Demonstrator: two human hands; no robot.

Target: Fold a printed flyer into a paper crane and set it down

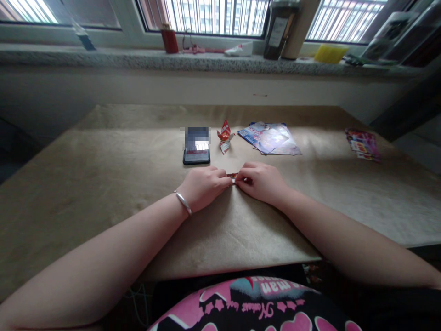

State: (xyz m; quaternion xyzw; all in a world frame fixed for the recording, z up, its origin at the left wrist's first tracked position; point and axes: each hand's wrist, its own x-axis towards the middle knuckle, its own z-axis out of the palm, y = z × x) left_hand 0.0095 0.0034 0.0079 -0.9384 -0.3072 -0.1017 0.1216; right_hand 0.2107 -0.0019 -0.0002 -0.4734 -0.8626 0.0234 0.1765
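A small strip of folded printed paper (pixel 233 175), reddish with a white edge, is pinched between my two hands just above the table. My left hand (pixel 206 185), with a silver bangle at the wrist, closes on its left end. The fingertips of my right hand (pixel 261 180) pinch the right end. Most of the strip is hidden by my fingers. Beyond my hands stands a red and white folded paper shape (pixel 225 137) with pointed tips. Left of it lies a phone (pixel 196 157) with its screen lit and partly blurred out.
A pile of printed sheets (pixel 268 137) lies at the back, right of the folded shape. More colourful printed papers (pixel 363 144) rest at the far right. Behind the table (pixel 113 184), the windowsill (pixel 120 59) holds a dark container (pixel 279 32), a red candle-like cylinder (pixel 169 40) and a yellow block (pixel 330 53).
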